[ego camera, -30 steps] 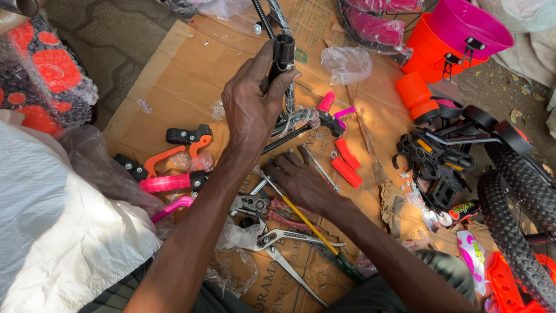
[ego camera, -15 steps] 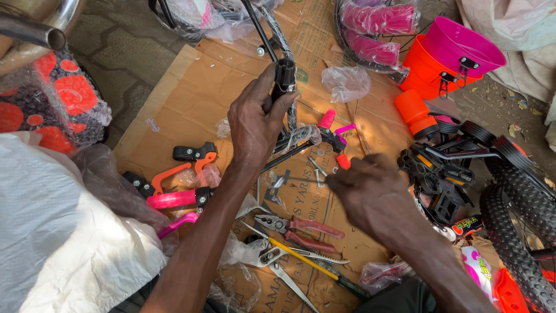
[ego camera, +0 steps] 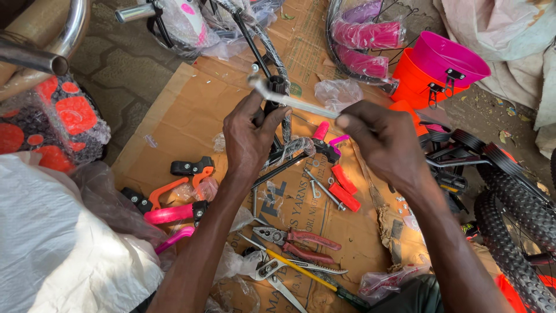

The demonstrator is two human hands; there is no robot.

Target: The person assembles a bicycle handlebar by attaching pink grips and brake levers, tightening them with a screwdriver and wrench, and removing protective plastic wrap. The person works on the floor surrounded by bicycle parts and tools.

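My left hand [ego camera: 250,139] grips a black bicycle part [ego camera: 277,95] with a plastic-wrapped metal piece below it, held above the cardboard [ego camera: 179,110]. My right hand [ego camera: 385,142] holds a silver spanner [ego camera: 295,99] by its handle, with the spanner's head at the top of the black part. Under my hands lie red-handled pliers [ego camera: 298,242], a yellow-handled screwdriver [ego camera: 301,272] and a second spanner [ego camera: 272,272]. Orange and pink brake levers [ego camera: 174,203] lie to the left.
Pink and orange baskets [ego camera: 440,69] stand at the upper right. A black bicycle tyre [ego camera: 515,232] and frame parts sit at the right. Wrapped pink parts [ego camera: 365,43] lie at the top. A chrome tube [ego camera: 40,52] and white plastic sheeting [ego camera: 63,243] are at the left.
My right hand rose from the tools on the cardboard and now holds a silver spanner against the top of the black part. My left hand kept its grip.
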